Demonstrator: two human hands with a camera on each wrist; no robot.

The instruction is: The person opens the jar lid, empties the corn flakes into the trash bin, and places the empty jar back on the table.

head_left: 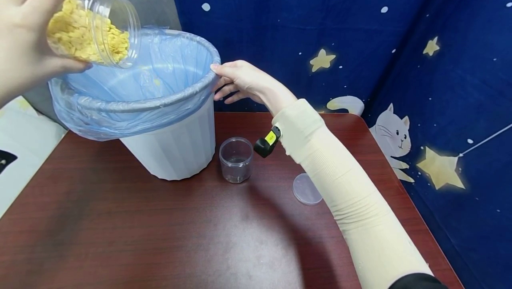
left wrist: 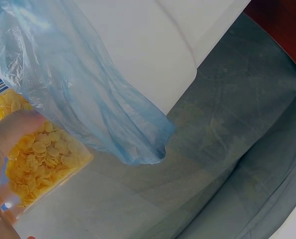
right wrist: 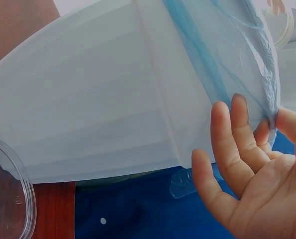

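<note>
My left hand [head_left: 28,26] grips a clear plastic jar [head_left: 116,11] of yellow corn flakes [head_left: 72,26]. The jar lies tilted on its side without a lid, its mouth over the near-left part of a white bin [head_left: 176,146]. Flakes lie along the jar's lower side up to near the mouth. A blue plastic bag [head_left: 132,82] lines the bin and folds over its rim; a few yellow bits show inside. At the bin's right side my right hand [head_left: 248,80] pinches the bagged rim between thumb and index finger, its other fingers spread, as the right wrist view shows.
A clear tub [head_left: 236,164] without a lid stands on the dark red table [head_left: 180,235], just right of the bin. Further right a clear round lid [head_left: 307,190] lies partly behind my right sleeve [head_left: 352,200]. A blue starry curtain [head_left: 272,26] hangs behind.
</note>
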